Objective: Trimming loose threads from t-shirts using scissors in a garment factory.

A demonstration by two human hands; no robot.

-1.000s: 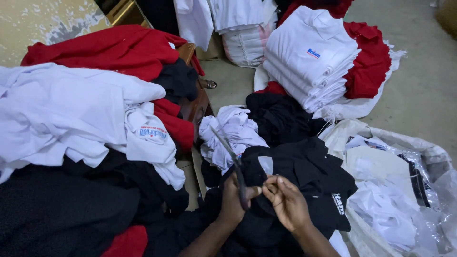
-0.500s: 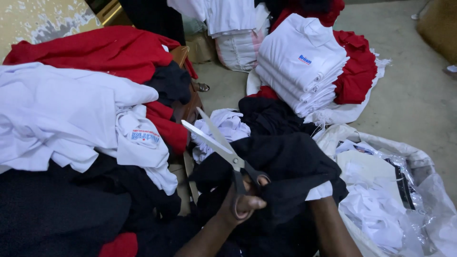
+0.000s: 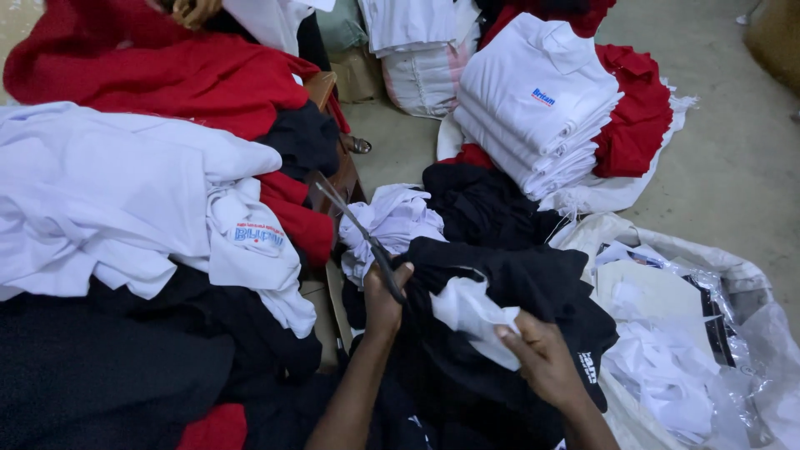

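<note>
Two hands: left hand (image 3: 382, 302) grips scissors (image 3: 360, 237), right hand (image 3: 542, 358) pinches white cloth (image 3: 472, 310); concrete floor (image 3: 733, 158).

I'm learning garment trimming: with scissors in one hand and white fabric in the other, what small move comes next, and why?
Probably swing the metal scissors toward the white fabric piece: the left hand points them away, while the right hand holds the piece on the black garment.

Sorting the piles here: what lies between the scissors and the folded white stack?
In the head view, a crumpled white garment and a black heap lie between the scissors and the folded white stack.
</note>
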